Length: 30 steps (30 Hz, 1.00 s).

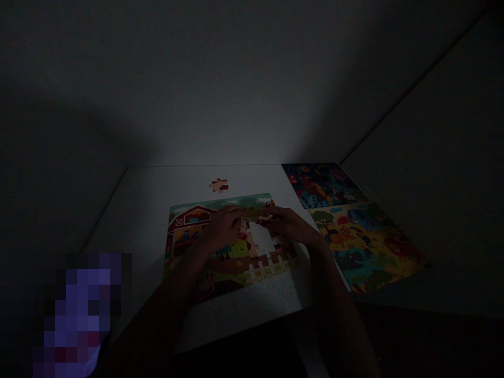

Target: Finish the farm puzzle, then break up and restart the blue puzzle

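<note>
Farm puzzle (220,247) | under both hands | left hand (222,228) | right hand (289,226)

We see a farm jigsaw puzzle (220,247) lying flat on the white table, red barn at its ten o'clock corner, white fence along its near edge, and a piece-shaped gap at centre. One loose puzzle piece (219,185) lies at twelve o'clock, well apart.

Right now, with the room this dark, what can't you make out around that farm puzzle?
Head view only:
- Whether left hand or right hand pinches a piece: fingertips meet, too dim.
- Farm puzzle middle: hands cover it.
- Loose piece picture: too small.
- Lower-left corner: blurred out.
- Animal puzzles, near end: lost in shadow.
</note>
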{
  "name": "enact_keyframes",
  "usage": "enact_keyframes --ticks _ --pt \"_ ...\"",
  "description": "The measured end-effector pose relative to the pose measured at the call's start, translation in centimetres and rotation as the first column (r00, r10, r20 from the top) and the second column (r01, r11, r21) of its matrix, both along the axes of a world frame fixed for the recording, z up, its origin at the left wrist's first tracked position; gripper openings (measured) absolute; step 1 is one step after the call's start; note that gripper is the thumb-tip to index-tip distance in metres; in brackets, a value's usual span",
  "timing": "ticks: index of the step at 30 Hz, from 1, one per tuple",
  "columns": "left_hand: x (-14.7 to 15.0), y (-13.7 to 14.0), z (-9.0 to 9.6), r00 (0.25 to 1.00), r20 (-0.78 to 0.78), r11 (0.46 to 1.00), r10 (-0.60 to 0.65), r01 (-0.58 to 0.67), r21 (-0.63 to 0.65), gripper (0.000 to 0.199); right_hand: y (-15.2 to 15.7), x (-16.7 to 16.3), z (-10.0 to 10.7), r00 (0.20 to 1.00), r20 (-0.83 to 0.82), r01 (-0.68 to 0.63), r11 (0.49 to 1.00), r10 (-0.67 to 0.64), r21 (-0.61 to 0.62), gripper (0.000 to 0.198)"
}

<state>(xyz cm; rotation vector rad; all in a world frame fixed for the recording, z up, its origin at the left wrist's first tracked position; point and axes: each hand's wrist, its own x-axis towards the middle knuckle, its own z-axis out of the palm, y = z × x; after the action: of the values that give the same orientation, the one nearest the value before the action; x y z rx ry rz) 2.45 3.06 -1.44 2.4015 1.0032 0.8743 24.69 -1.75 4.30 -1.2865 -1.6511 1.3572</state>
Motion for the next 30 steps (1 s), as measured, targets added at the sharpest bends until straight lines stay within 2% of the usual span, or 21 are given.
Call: enact_keyframes --ticks 3,6,9,13,20,23,30 --pt "0.0 0.0 0.1 1.0 0.002 1.0 -0.005 0.005 -0.011 0.036 0.5 0.6 -0.3 0.964 -0.137 0.241 0.967 -0.229 0.077 0.025" --pt "0.0 0.0 0.1 1.0 0.01 1.0 -0.004 0.004 -0.026 0.036 0.8 1.0 -0.7 0.908 -0.251 0.365 0.928 -0.335 0.081 0.026" --pt "0.0 -0.1 0.1 1.0 0.011 0.999 0.002 -0.002 -0.036 0.035 1.0 0.8 -1.0 0.916 -0.253 0.323 0.946 -0.311 0.007 0.03" --pt "0.0 -0.1 0.2 1.0 0.001 0.999 -0.001 0.001 -0.038 0.034 0.9 0.0 -1.3 0.955 -0.197 0.221 0.975 -0.223 -0.032 0.031" --pt "0.0 -0.1 0.1 1.0 0.011 1.0 -0.01 0.01 -0.006 0.033 0.7 -0.6 -1.9 0.972 -0.146 0.166 0.979 -0.182 -0.117 0.036" --pt "0.0 -0.1 -0.1 1.0 0.013 1.0 -0.005 0.005 0.001 0.033 0.7 -0.6 -2.0 0.977 -0.106 0.172 0.978 -0.185 -0.118 0.038" --pt "0.0 -0.1 0.0 1.0 0.013 1.0 -0.006 0.006 -0.017 0.033 0.3 -0.1 -2.0 0.976 0.184 0.121 0.993 -0.115 -0.02 0.032"
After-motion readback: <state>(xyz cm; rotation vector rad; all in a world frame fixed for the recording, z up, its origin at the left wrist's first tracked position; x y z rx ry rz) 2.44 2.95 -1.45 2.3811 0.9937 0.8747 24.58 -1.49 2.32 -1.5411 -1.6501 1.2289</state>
